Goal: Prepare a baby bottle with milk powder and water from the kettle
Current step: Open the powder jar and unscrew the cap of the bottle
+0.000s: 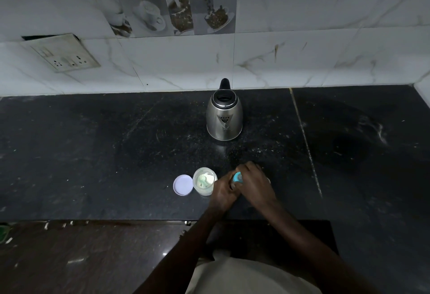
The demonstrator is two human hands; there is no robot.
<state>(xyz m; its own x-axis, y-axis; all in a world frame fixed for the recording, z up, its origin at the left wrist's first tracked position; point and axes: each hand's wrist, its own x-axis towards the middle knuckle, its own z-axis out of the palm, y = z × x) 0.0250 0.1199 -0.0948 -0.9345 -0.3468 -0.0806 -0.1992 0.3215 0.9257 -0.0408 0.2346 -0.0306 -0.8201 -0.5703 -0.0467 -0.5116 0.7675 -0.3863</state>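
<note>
The baby bottle (237, 177) stands near the front of the black counter (116, 154); only its blue collar shows between my hands. My left hand (224, 190) wraps round its body from the left. My right hand (253, 181) curls over its top from the right. Just left of them stands an open clear jar of milk powder (204, 181) with a pale scoop inside. Its white lid (183, 184) lies flat beside it. The steel kettle (224, 117) with a black handle stands farther back, lid down, spout toward me.
A marble-tiled wall runs behind the counter, with a socket plate (66, 55) at the left. The counter's front edge (116, 220) drops to a dark floor. A seam in the stone (307, 149) runs to the right of the kettle.
</note>
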